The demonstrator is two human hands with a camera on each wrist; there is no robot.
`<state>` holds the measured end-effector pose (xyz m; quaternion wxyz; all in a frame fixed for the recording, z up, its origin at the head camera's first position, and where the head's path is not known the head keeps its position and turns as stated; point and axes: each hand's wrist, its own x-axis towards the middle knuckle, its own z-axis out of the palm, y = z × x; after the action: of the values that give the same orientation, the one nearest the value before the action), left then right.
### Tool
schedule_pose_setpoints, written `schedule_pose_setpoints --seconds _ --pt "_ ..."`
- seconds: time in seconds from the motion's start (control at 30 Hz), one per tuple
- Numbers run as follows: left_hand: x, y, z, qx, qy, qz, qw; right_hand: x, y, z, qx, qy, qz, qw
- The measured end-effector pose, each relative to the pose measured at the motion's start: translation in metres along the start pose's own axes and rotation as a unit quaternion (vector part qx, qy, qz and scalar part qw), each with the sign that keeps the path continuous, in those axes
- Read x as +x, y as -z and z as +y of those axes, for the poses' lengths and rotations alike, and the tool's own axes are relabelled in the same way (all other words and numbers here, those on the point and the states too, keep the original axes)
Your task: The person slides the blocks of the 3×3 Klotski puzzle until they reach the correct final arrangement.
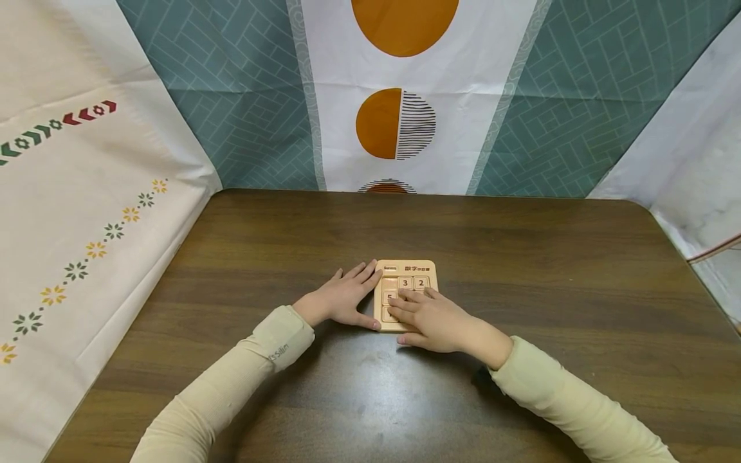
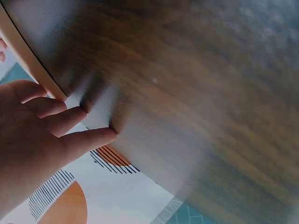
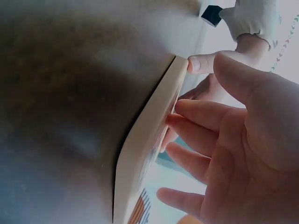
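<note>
A wooden number sliding puzzle [image 1: 379, 308] lies flat on the table, with tiles marked 3, 2 and 5 showing and a vacant slot at its upper left. My left hand [image 1: 345, 299] rests along the puzzle's left side, fingers spread and fairly straight, thumb at the lower left corner. Over the lower right of the board is my right hand [image 1: 440, 321], its fingertips on the tiles and several tiles hidden beneath it. From the right wrist view, the fingers [image 3: 196, 133] reach to the board's face, and its thick pale edge [image 3: 145, 135] shows.
The brown wood-grain table [image 1: 289, 231] extends around the puzzle. Behind it hangs a patterned curtain [image 1: 347, 128] with orange circles, and a white embroidered cloth [image 1: 69, 212] covers the left side. A dark box-shaped device [image 3: 212, 15] sits at the left wrist.
</note>
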<state>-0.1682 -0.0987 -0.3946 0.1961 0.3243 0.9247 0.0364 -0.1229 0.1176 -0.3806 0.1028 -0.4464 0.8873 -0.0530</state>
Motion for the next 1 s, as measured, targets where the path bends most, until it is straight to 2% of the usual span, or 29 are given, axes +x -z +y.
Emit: schedule_pose_setpoints --seconds 0.1,0.27,0.37,0.63,1.0 --pt "0.0 -0.001 0.0 0.0 0.001 -0.001 1.0 -0.001 0.002 0.003 -0.007 -0.01 0.006 0.9999" --pt "0.001 0.0 0.001 -0.002 0.005 -0.003 1.0 -0.002 0.008 0.017 -0.034 -0.073 0.025 0.9964" --pt "0.001 -0.001 0.001 -0.001 0.006 -0.004 1.0 -0.002 0.008 0.024 -0.04 -0.093 0.019 0.9947" --pt "0.002 -0.002 0.0 0.001 0.005 -0.003 1.0 0.001 0.004 0.029 -0.027 -0.083 0.019 0.996" --pt "0.001 -0.001 -0.001 0.001 0.006 -0.004 1.0 0.017 0.005 0.021 -0.024 -0.075 0.006 0.9969"
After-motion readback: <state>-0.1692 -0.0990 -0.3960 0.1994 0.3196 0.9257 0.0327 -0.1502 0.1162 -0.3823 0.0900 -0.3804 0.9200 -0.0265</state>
